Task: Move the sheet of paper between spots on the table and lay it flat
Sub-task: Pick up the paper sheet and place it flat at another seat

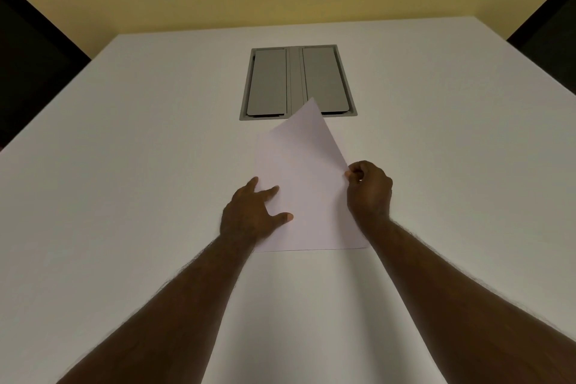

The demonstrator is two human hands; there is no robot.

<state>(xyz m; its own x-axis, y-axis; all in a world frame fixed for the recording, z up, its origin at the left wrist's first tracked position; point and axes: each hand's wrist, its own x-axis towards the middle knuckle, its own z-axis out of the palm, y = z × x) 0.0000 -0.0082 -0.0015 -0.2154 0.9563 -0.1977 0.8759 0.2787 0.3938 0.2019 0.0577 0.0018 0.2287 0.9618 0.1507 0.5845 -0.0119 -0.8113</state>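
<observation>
Right hand (369, 188) pinches the sheet of paper (304, 184) at its right edge, lifting that side; left hand (254, 215) lies open, fingers spread, pressing the left side onto the white table (124, 165). Near edge down, far corner raised over the grey cable hatch (297, 81): not flat yet.

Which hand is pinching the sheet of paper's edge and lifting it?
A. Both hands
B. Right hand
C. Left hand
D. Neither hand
B. The right hand pinches the right edge of the sheet of paper and curls it upward, while the left hand rests open with spread fingers on the sheet's left side.
</observation>
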